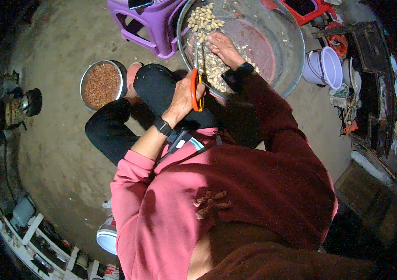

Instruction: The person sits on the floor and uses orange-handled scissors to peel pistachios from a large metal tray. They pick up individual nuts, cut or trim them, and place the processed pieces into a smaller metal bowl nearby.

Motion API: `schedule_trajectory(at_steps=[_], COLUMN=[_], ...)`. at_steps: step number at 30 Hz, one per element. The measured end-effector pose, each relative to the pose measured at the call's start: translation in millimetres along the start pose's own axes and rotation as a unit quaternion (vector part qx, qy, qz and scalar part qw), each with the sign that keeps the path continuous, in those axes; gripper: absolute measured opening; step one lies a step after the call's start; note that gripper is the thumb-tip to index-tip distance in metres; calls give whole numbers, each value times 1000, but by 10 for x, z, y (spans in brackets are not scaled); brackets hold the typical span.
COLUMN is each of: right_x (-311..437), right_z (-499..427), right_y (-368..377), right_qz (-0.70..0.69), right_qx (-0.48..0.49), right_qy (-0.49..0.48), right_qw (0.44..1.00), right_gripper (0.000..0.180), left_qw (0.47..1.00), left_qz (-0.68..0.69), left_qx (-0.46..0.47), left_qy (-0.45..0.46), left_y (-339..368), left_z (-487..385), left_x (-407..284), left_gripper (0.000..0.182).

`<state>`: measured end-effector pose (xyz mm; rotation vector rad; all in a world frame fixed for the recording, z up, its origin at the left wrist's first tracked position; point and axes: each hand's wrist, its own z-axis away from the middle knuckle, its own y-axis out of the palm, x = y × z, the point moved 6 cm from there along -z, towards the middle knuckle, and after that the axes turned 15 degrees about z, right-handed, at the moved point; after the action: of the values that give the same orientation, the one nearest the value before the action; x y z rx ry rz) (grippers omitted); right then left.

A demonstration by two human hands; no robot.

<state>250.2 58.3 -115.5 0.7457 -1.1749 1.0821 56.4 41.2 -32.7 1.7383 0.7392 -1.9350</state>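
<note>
My left hand (184,92) grips a long-bladed, scissor-like hand tool (195,84) by its orange and yellow handles. Its narrow metal jaws point away from me over a large round mesh sieve (302,52). Beside the jaw tips, my right hand (224,49) has its thumb and fingers drawn together. Pale unshelled peanuts (203,19) are heaped at the sieve's far left. Whether my right fingertips hold one cannot be made out. Broken peanut shells (217,75) lie below my right hand, in the near part of the sieve.
A metal bowl of reddish peanut kernels (102,85) stands on the floor at left, by my foot. A purple plastic stool (163,35) is beyond it, with a dark device on top. Right of the sieve are a lavender bucket (330,68), a red stool (300,14) and cluttered wooden furniture (366,45).
</note>
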Motion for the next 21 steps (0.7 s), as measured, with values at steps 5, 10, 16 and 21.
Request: schedule_trajectory(at_steps=[5, 10, 16, 21], right_x=[313, 451, 508, 456], right_z=[388, 597, 768, 791], right_y=[28, 41, 67, 44], right_qz=[-277, -292, -317, -334], right_qx=[73, 37, 31, 14], right_qy=[19, 8, -12, -12], right_qw=[958, 956, 948, 942], right_gripper=[12, 12, 10, 12], left_qw=[997, 983, 971, 966], left_qz=[-6, -176, -232, -251], left_qx=[44, 48, 33, 61], left_qy=[-67, 12, 55, 16], left_y=[113, 241, 272, 314], left_z=[6, 0, -3, -1], left_x=[-47, -134, -215, -187], left_gripper=[21, 33, 37, 42])
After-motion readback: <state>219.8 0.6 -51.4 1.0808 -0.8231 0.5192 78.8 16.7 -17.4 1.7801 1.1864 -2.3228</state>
